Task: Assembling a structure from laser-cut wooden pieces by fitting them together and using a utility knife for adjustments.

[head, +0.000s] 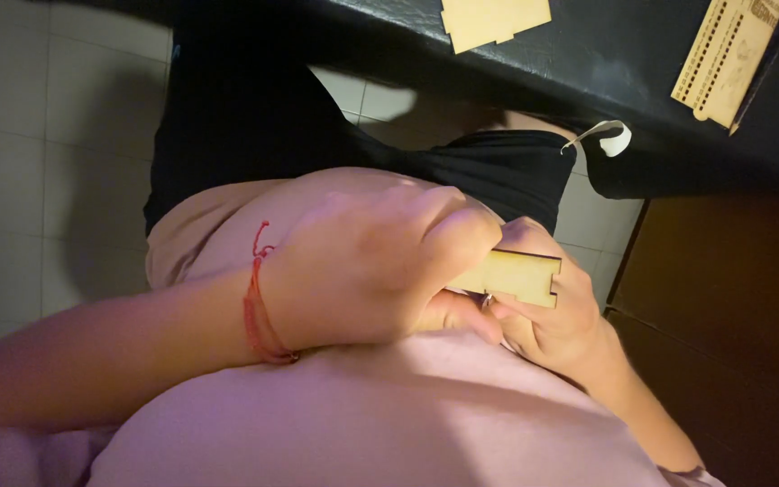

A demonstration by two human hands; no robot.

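Both hands meet over my lap, close against my pink shirt. My left hand [371, 266], with a red string bracelet on its wrist, curls over one end of a small pale wooden piece [520, 275] with notched edges. My right hand [556, 316] holds the same piece from below, fingers wrapped under it. The piece's left end is hidden by my left fingers. Black shorts [498, 171] lie beyond the hands.
A dark table edge [588, 81] runs across the top. On it lie a flat wooden panel with tabs [493, 20] and a wooden strip with rows of small holes [728, 56]. A white tag [613, 140] hangs below. Grey floor tiles at left, brown cabinet at right.
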